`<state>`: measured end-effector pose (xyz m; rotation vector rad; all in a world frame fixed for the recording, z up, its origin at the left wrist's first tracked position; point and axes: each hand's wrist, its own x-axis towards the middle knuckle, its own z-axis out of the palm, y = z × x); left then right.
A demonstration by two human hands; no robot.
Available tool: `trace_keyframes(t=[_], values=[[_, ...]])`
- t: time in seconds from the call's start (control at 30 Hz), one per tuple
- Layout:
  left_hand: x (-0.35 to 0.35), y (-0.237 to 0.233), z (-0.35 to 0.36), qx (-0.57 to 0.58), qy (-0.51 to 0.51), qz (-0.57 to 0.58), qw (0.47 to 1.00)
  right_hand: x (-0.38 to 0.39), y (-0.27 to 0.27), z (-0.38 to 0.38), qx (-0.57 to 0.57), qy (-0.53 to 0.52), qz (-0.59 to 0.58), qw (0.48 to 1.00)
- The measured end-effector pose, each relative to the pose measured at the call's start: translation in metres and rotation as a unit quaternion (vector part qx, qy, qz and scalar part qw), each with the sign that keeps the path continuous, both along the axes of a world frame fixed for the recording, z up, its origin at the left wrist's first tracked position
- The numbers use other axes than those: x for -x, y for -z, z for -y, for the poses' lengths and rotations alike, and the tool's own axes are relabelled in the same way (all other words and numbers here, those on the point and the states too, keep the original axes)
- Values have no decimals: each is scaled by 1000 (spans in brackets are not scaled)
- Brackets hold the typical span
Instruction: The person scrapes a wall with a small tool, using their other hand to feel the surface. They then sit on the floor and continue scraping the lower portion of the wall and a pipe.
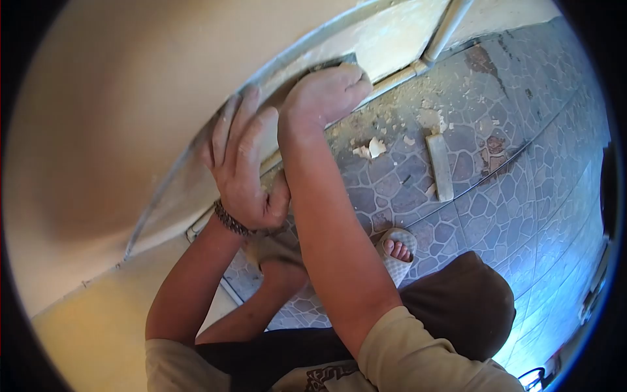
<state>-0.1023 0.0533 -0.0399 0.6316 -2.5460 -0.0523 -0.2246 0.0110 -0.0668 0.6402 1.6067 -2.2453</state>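
Note:
My left hand (245, 163) lies against the lower wall (385, 40), fingers stretched and apart, with a beaded bracelet (230, 219) at the wrist. Just beyond it, my right hand (324, 95) is closed close to the wall, its fingers wrapped round something mostly hidden. A dark, flat edge (351, 59) shows above that hand, between it and the wall; its kind is hard to make out. Pale dust covers both hands. A raised curved line (307, 44) runs along the wall above them.
A pale pipe (447, 29) descends the wall and continues along its foot. Peeled flakes (373, 148) and crumbs lie on the stone-patterned floor (503, 170), near a flat pale bar (440, 168). My sandalled foot (397, 250) and bent knee (464, 304) are below.

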Motion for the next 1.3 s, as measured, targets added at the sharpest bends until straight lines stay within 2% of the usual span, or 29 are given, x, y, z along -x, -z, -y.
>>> trace_keyframes(t=[0.07,0.17,0.2,0.3,0.33,0.4,0.43,0.47,0.53,0.57,0.6,0.63,0.67,0.77,0.83,0.93,1.03,1.1,1.23,1.3], values=[[1,4,0,1,-4,-50,999,0,-1,5,9,12,14,1000],[-7,10,11,35,4,-58,998,0,1,-2,2,-53,-11,999],[-8,10,8,57,-21,-62,996,-1,-2,-5,30,-55,-25,998],[-16,12,8,108,-10,-45,993,9,-4,-22,-17,-154,-13,988],[-19,17,4,100,-1,-46,994,12,2,-28,-28,-185,-66,980],[-34,7,0,117,2,-50,992,25,4,-42,-43,-235,-96,966],[-47,-4,-9,127,-30,-57,990,36,21,-40,19,-233,-147,961],[-61,-10,-22,133,-61,-63,987,35,-5,-69,62,-261,-103,958],[-100,-2,-75,109,-149,-71,980,46,-12,-116,-88,-322,-187,924],[-116,-6,-88,132,-201,-93,966,58,-3,-118,-65,-294,-181,936],[-127,-24,-96,119,-203,-72,969,71,5,-119,-42,-266,-176,947],[-138,-36,-116,93,-211,-45,972,64,-27,-146,-76,-243,-207,945],[-145,-45,-122,85,-248,-43,964,65,-51,-164,-41,-248,-199,947],[-162,-58,-138,18,-343,-38,938,75,-77,-176,3,-262,-209,942],[-166,-70,-144,-56,-374,-38,925,70,-108,-194,77,-302,-198,929],[-154,-82,-159,-91,-410,-54,906,62,-157,-218,174,-300,-219,912],[-131,-102,-178,-117,-394,-54,910,52,-206,-254,236,-322,-232,887],[-119,-112,-173,-123,-387,-80,911,57,-223,-252,244,-304,-275,879],[-95,-142,-167,-110,-367,-112,917,50,-264,-242,268,-320,-284,863],[-91,-148,-154,-99,-346,-116,926,42,-266,-235,277,-347,-271,854]])
